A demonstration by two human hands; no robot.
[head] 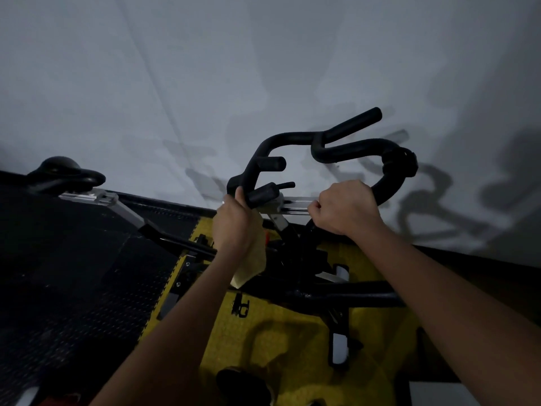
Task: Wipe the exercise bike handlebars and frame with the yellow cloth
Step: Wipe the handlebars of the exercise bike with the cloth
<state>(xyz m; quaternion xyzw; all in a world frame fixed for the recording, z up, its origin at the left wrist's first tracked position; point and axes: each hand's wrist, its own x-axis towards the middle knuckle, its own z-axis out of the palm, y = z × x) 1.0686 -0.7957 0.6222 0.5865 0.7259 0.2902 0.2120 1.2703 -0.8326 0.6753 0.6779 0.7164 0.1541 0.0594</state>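
My left hand (235, 222) is curled around the near-left bar of the black handlebars (336, 148) with the yellow cloth (251, 265) pinched against it and hanging below my palm, while my right hand (345, 209) is clamped on the curved right bar, above the frame (336, 294).

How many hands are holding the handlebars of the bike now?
2. The left hand grips the left bar of the handlebars together with the yellow cloth. The right hand grips the right curved bar.
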